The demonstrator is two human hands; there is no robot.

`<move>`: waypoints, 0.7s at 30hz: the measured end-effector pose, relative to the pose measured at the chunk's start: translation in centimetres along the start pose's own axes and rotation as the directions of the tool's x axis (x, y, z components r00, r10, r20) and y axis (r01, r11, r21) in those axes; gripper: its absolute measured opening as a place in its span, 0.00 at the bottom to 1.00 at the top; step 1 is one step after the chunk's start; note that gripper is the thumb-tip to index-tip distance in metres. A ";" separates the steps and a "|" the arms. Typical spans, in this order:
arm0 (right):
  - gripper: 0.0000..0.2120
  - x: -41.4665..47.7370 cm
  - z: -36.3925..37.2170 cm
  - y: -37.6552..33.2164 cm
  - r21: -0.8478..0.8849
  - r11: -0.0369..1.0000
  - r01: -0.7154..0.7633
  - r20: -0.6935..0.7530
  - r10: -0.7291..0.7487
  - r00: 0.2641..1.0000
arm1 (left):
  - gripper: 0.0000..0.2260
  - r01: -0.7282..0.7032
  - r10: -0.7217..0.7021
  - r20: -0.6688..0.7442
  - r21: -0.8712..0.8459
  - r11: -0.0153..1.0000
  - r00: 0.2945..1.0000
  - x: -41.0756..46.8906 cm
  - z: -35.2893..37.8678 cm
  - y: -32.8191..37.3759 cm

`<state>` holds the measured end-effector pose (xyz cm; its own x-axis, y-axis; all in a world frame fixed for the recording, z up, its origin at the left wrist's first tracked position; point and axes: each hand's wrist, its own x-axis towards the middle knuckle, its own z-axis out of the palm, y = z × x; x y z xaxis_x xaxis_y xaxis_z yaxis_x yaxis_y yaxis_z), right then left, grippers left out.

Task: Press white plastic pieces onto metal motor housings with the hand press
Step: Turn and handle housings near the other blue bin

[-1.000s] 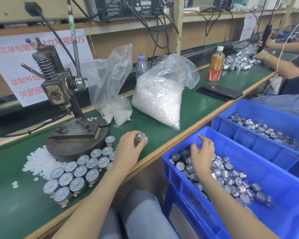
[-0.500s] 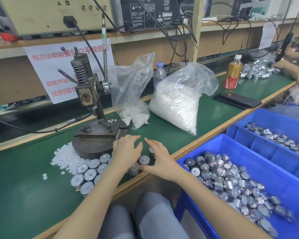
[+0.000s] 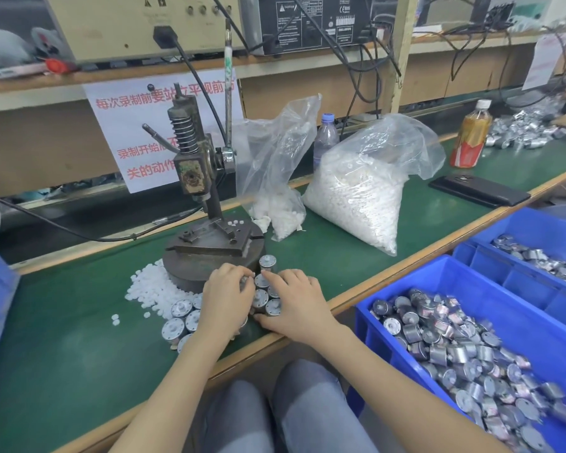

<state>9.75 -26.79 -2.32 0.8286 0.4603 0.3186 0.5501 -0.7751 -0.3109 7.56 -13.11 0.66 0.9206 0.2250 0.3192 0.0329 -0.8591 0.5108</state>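
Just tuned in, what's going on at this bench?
The person's left hand and right hand rest on a cluster of round silver metal motor housings standing on the green mat in front of the dark iron hand press. The press lever is untouched. Small white plastic pieces lie loose beside its base.

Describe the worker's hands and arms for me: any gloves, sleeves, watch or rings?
Left hand and right hand are bare: no gloves, and no rings, watch or wristband visible. No sleeves are in view; both arms are uncovered as far as the picture shows. Grey trousers cover the lap.
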 end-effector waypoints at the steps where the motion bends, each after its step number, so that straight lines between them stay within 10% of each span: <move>1: 0.35 0.0 -0.1 0.0 -0.004 1.000 0.003 -0.001 -0.003 1.000 | 0.09 -0.001 0.001 0.015 0.017 1.000 1.000 0.1 0.0 0.0; 21: 0.22 1.2 -1.3 1.4 -0.064 0.995 0.076 -0.020 -0.078 0.997 | 0.10 -0.039 0.036 0.056 0.050 0.998 0.998 -0.3 0.3 -0.3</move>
<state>11.36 -27.88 -1.19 0.7811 0.5105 0.3596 0.6040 -0.7637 -0.2278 7.41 -13.04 0.13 0.9415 0.1677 0.2923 0.0163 -0.8891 0.4574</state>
